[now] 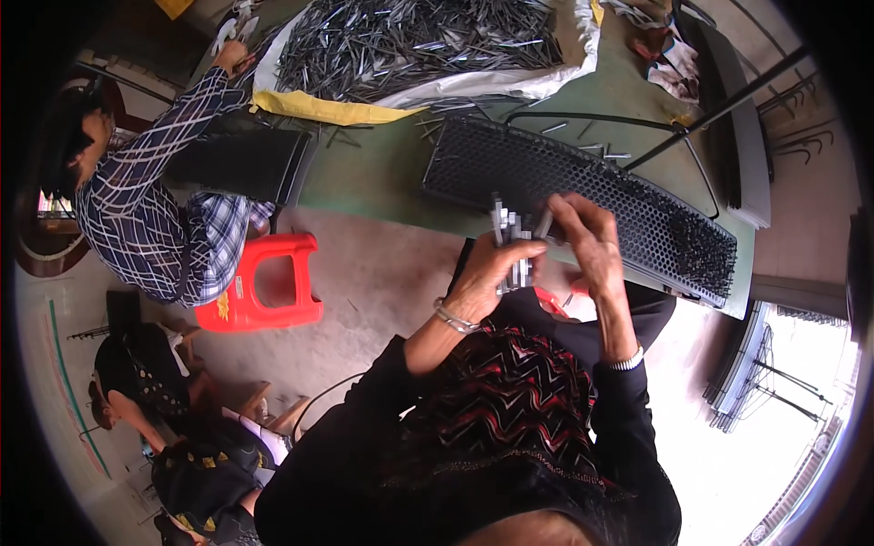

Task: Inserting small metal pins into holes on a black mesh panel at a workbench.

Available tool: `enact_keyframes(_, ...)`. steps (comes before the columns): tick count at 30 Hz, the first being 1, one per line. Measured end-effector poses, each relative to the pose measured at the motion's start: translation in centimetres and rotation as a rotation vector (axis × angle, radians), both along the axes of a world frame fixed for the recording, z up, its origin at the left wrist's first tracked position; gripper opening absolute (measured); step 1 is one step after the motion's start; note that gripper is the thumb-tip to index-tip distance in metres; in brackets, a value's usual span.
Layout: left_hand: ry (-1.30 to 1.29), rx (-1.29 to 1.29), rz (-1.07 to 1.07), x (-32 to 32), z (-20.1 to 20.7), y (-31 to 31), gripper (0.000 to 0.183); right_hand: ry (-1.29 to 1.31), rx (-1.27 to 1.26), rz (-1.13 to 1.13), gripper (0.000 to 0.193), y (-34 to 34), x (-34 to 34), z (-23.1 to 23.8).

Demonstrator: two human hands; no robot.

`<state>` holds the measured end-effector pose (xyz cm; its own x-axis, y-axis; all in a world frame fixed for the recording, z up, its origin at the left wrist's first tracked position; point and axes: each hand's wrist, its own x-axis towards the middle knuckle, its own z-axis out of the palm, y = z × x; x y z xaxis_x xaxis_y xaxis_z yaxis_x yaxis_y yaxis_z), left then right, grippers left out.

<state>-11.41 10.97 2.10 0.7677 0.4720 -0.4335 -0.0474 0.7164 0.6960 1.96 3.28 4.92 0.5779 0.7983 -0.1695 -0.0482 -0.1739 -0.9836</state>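
Observation:
My left hand (487, 271) is closed around a bundle of short silvery metal strips (517, 226), whose ends stick out above and below the fingers. Close beside it, my right hand (592, 238) pinches one short grey strip (544, 224) between thumb and fingers. Just beyond both hands lies a long black perforated tray (564, 175), slanting across the table edge. Many dark pieces (706, 247) stand packed in the holes at its right end. The finer shape of the strips is too small to make out.
A heap of dark metal strips (410, 50) fills a white-and-yellow sack (332, 109) on the green table (364, 173). Thin black rods cross the table's right side. On the left, a person in a checked shirt (150, 182) works near a red stool (273, 305). More people sit behind.

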Motion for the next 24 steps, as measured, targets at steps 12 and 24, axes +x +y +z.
enact_keyframes(12, 0.079, -0.046, 0.271, -6.1, -2.2, 2.2, 0.012, -0.894, -0.314, 0.033, 0.031, 13.9, -2.9, -5.8)
enact_keyframes(24, 0.078, -0.033, 0.277, -6.2, -2.2, 2.8, 0.013, -0.473, -0.22, 0.022, 0.025, 14.7, -1.1, -5.7)
